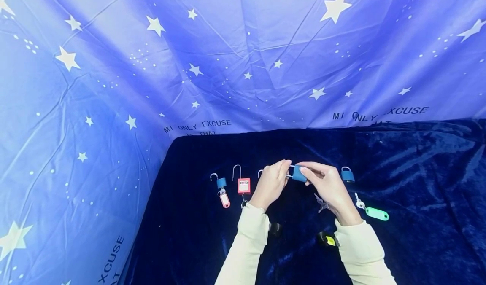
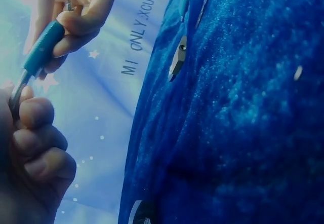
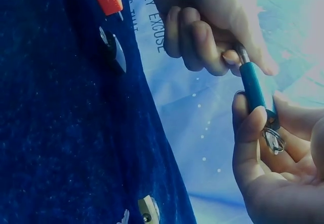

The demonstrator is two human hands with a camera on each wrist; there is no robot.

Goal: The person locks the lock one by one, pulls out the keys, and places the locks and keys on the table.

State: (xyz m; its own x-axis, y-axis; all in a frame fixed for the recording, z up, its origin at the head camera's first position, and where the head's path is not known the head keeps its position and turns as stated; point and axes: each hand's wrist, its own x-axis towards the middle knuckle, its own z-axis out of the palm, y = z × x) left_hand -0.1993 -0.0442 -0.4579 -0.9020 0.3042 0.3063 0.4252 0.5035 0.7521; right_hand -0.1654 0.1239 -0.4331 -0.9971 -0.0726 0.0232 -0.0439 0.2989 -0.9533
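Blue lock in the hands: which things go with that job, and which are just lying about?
In the job:
- held blue lock
- its metal ring
- left hand
- right hand

Probably just lying about:
- red lock
- far-left blue lock
- red tag
- far-right blue lock
- green tag

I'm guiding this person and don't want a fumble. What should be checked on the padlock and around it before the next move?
1. Right hand grips the blue padlock body: ok.
2. Left hand holds its shackle: ok.
3. Shackle released: cannot tell; fingers cover part of it.
4. Key fully seated: cannot tell; a key ring shows at the body's end, but the keyhole is hidden.
5. One hand free for the green tag: not ok; both are on the padlock.
6. Red padlock open: ok.
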